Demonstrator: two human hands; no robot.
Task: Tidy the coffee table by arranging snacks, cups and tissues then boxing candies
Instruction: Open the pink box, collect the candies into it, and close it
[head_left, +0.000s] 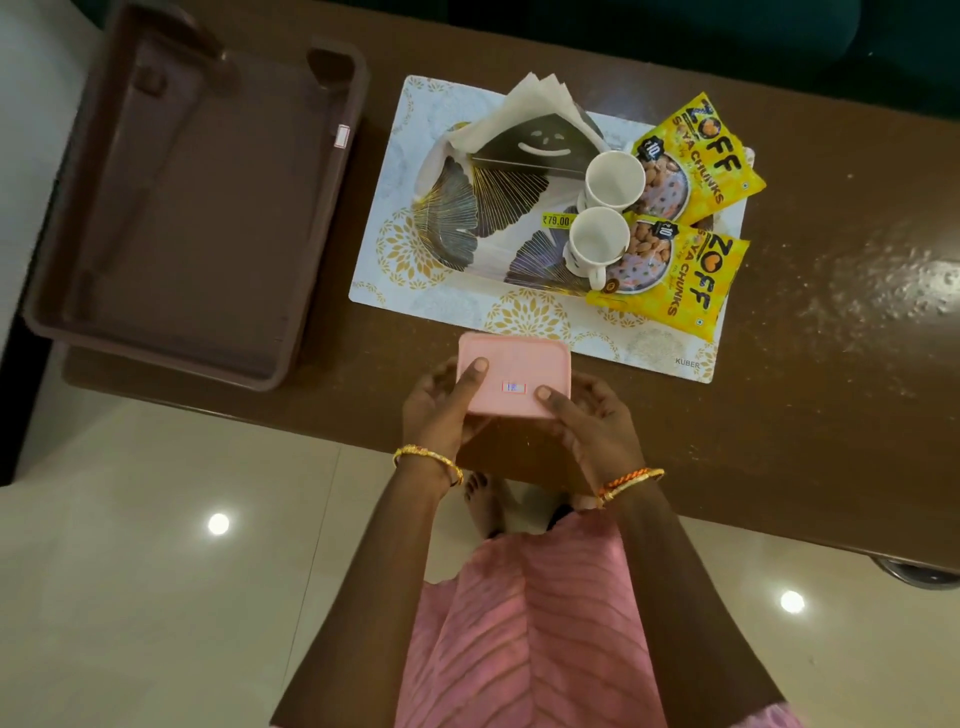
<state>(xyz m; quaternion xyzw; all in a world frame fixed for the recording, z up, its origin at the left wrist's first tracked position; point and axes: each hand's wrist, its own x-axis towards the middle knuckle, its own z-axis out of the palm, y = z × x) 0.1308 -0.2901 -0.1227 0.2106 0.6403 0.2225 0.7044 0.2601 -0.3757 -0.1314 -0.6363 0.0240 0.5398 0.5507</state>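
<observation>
At the far left of the desk (779, 415) sat a large brown tray (197, 208), with nothing in it. To its right lay a patterned mat (405, 260), and on the mat a leaf-printed plate (457, 208) carried most of the tidied things: a dark tissue holder (535, 148) with white tissues (524, 98) fanned out of its top, then two white cups (613, 179) set close together, one behind the other. Just right of the cups, two yellow snack packets (696, 150) lay side by side at the plate's right end, partly over the mat.

Judging from that, the snacks, cups and tissues looked arranged already. What remained was the candy step, and it seemed near its end too.

Nearest the person, at the desk's front edge, a pink box (514, 376) was held just above or on the surface; which one could not be told. Its lid was on, and no loose candies showed anywhere on the desk. The left hand (441, 405) gripped the box's left side with its thumb pressed on the lid, and the right hand (587, 415) gripped the right side the same way. Whether candies were inside could not be seen.
</observation>
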